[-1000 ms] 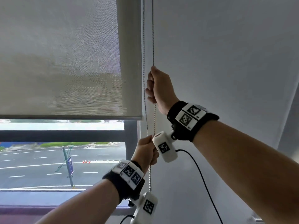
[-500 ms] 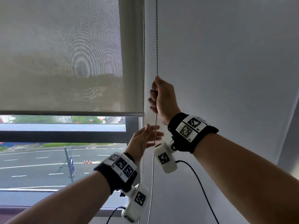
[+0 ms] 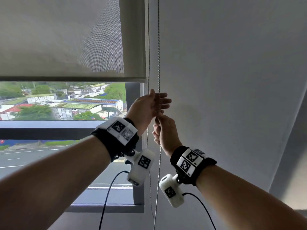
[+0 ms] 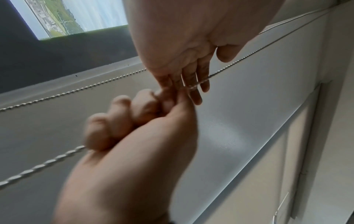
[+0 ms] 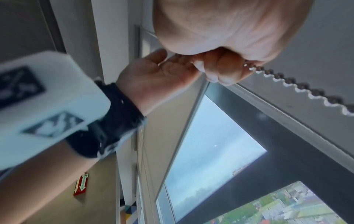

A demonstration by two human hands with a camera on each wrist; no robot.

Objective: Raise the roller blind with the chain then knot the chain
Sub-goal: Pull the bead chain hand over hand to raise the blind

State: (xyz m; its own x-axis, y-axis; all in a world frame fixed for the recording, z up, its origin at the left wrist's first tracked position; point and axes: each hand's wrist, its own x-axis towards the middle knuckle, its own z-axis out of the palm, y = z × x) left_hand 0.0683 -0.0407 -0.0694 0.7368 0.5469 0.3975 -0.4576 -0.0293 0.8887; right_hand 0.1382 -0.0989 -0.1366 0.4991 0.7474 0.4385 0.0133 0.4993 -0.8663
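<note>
The grey roller blind (image 3: 66,39) covers the upper window, with its bottom bar (image 3: 66,78) well above the hands. Its bead chain (image 3: 159,47) hangs in two strands beside the blind's right edge. My right hand (image 3: 163,128) grips the right strand in a fist, seen close in the right wrist view (image 5: 220,68) and in the left wrist view (image 4: 124,121). My left hand (image 3: 154,103) is just above it, fingers straight, with the same strand (image 4: 239,60) running across its fingers (image 4: 191,78). The left strand (image 3: 149,63) hangs free behind the left hand.
A plain grey wall (image 3: 224,80) fills the right side. The dark window frame (image 3: 132,100) and sill (image 3: 106,208) lie left of the chain. Black cables (image 3: 108,188) hang from both wrist cameras below the hands.
The right hand has pulled its strand down and the blind's bottom bar has risen. The left hand let go low on the chain and moved up above the right hand, fingers straight.
</note>
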